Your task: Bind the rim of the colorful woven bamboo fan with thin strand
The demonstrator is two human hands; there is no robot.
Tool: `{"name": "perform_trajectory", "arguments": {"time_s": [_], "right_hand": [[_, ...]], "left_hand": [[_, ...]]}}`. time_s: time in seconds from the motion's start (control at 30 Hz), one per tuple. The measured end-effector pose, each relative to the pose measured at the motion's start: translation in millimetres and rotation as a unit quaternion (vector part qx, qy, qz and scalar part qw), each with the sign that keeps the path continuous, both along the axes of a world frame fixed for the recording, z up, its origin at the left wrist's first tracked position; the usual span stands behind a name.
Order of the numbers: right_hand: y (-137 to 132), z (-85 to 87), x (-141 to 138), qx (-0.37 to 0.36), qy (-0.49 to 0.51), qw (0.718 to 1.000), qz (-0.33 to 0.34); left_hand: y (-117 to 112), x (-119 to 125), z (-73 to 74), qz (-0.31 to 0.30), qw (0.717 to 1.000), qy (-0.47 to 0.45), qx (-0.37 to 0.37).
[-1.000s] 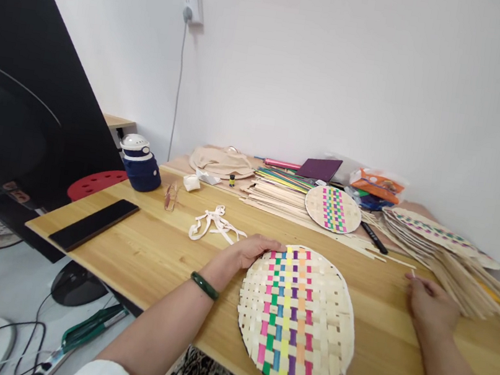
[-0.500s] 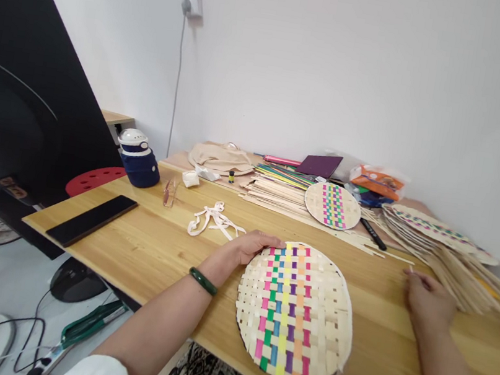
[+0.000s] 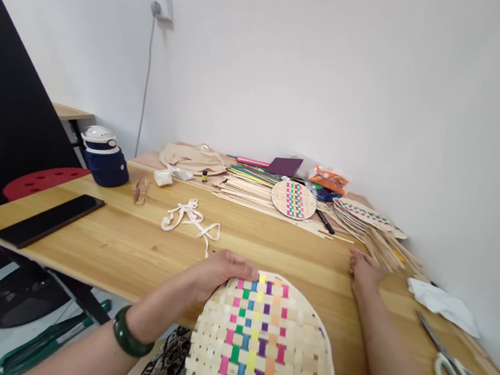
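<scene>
The left hand [image 3: 218, 273] curled shut on the far rim of the woven mat [image 3: 264, 346], steadying it where it overhung the counter [image 3: 129, 238] edge; the right hand [image 3: 364, 268], right of the mat, lay knuckles-up, grip unclear.

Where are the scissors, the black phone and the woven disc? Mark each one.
scissors [image 3: 432, 337], head view, on the metal blades.
black phone [image 3: 48, 220], head view, middle of its dark face.
woven disc [image 3: 259, 345], head view, on the coloured centre weave.

Bright, even daylight, soft faint shadows, sharp centre, wide-angle stretching and slight blur at edges.
</scene>
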State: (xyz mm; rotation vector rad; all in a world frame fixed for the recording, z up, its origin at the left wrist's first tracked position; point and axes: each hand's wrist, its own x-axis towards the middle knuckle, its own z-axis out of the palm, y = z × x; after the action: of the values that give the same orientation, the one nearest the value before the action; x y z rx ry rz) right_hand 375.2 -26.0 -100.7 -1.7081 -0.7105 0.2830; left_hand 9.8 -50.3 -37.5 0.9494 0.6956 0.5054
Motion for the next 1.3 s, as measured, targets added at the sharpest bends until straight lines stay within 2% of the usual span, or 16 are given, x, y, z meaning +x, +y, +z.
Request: {"name": "perform_trajectory", "arguments": {"time_s": [0.13, 0.27, 0.37, 0.47, 0.57, 0.67, 0.8, 0.93, 1.07, 1.17, 1.3], "right_hand": [[-31, 13.2, -27, 0.0, 0.131, 0.989, 0.062], [-68, 27.3, -71, 0.009, 0.206, 0.961, 0.185], [-93, 45.2, -107, 0.006, 0.234, 0.932, 0.278], [-113, 64.8, -137, 0.001, 0.241, 0.885, 0.398], [-128, 78.1, -157, -0.032, 0.217, 0.861, 0.459], [-139, 81.9, -169, -0.105, 0.22, 0.842, 0.481], [-148, 76.2, -181, -0.172, 0.223, 0.824, 0.491], [-152, 69.4, -189, -0.171, 0.256, 0.826, 0.471], [-155, 68.2, -194, -0.152, 0.286, 0.839, 0.438], [-157, 66.2, -195, -0.154, 0.302, 0.834, 0.435], [-157, 56.8, -191, -0.17, 0.306, 0.825, 0.443]], "left_hand": [[-19, -16, -5.5, 0.046, 0.998, 0.031, -0.031], [-34, -23, -5.1, 0.096, 0.994, 0.05, -0.023], [-47, -22, 0.8, 0.102, 0.991, 0.082, 0.007], [-56, -21, 7.8, 0.114, 0.985, 0.12, 0.042], [-61, -21, 11.3, 0.125, 0.982, 0.134, 0.052], [-65, -24, 8.8, 0.124, 0.983, 0.125, 0.06], [-70, -28, 1.0, 0.118, 0.985, 0.113, 0.055], [-72, -29, -4.2, 0.114, 0.987, 0.108, 0.039], [-72, -32, -2.9, 0.093, 0.993, 0.072, 0.03], [-71, -35, 0.6, 0.071, 0.994, 0.031, 0.071], [-70, -35, 1.7, 0.091, 0.975, 0.087, 0.182]]}}
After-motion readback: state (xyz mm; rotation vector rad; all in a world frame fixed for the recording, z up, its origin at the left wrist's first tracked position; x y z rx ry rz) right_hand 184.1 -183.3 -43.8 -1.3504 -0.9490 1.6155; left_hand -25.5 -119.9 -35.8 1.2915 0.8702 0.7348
